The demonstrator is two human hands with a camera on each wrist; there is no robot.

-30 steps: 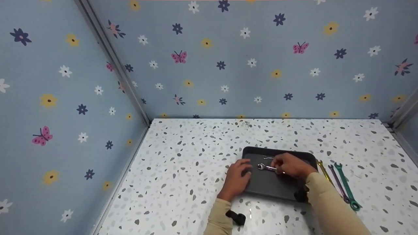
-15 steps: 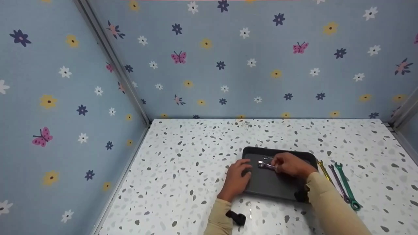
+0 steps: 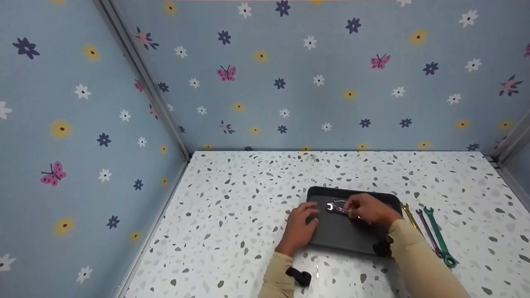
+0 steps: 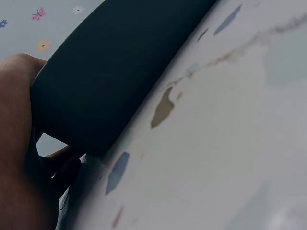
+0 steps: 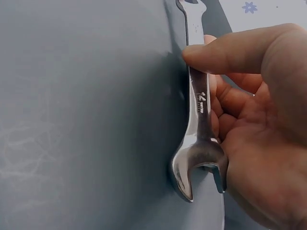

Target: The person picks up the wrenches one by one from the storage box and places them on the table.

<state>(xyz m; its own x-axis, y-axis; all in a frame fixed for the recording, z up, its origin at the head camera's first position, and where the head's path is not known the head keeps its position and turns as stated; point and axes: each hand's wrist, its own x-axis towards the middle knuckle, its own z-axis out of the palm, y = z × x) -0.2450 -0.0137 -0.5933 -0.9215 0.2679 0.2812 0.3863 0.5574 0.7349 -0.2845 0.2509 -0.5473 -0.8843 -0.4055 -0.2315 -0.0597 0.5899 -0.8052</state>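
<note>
My right hand (image 3: 368, 210) pinches a shiny silver wrench (image 3: 337, 209) over the dark grey tray (image 3: 339, 235). In the right wrist view the thumb presses on the shank of the wrench (image 5: 199, 105), and curled fingers lie behind it. One open jaw points toward the bottom of that view; another forked end shows at the top. A second, thin silver wrench (image 3: 339, 201) lies in the tray, partly hidden by my right hand. My left hand (image 3: 301, 225) grips the tray's left side; in the left wrist view the tray wall (image 4: 110, 72) sits between thumb and fingers.
Right of the tray lie a gold wrench (image 3: 410, 215), a purple wrench (image 3: 430, 231) and a green wrench (image 3: 439, 236) on the speckled white table (image 3: 232, 207). Flower-patterned panels (image 3: 265, 82) stand at the back and left.
The silver wrench has turned in my right hand's fingers, its left end now tipped slightly farther up in the head view. My left hand and the tray have not moved.
</note>
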